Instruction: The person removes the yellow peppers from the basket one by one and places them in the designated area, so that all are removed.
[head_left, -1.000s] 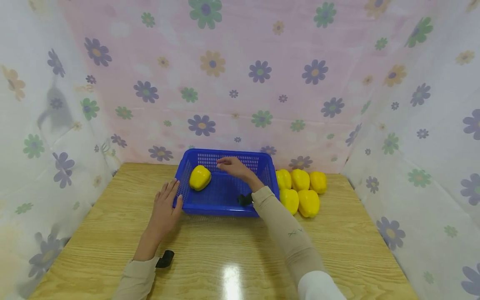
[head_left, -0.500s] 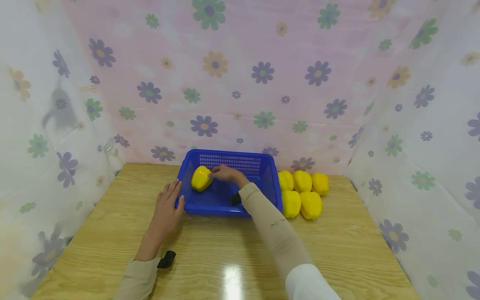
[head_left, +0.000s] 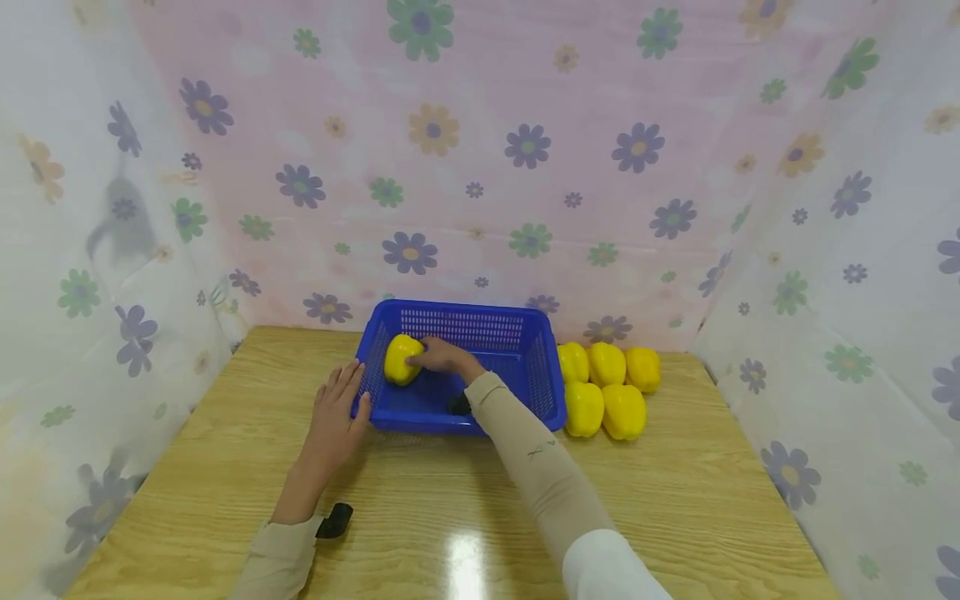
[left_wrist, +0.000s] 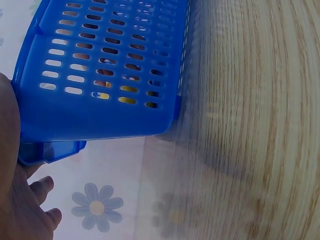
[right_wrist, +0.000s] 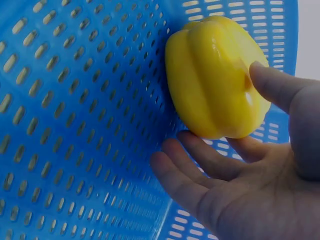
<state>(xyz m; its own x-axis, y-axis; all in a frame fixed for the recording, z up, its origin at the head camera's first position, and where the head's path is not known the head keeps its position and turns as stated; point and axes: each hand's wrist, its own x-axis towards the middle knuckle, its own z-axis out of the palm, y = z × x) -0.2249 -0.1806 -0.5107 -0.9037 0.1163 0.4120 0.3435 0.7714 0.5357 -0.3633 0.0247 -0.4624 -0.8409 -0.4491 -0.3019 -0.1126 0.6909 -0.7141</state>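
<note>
A yellow bell pepper (head_left: 400,362) lies in the left part of a blue plastic basket (head_left: 435,425). My right hand (head_left: 446,357) reaches inside and holds the pepper by its right side. In the right wrist view, the thumb (right_wrist: 272,82) presses one side of the pepper (right_wrist: 207,85) while the index finger goes behind it; the other fingers extend beside it. My left hand (head_left: 335,417) rests on the basket's left rim with its fingers straight. The left wrist view shows the slotted wall of the basket (left_wrist: 95,117) beside that hand.
Several yellow bell peppers (head_left: 603,387) stand in two rows against the basket's right side on the wooden table (head_left: 420,500). Flowered cloth (head_left: 465,150) encloses the table at the back and both sides.
My right hand has moved left and lower inside the basket, from above its middle to the pepper, and now holds it. The left hand stays on the rim.
</note>
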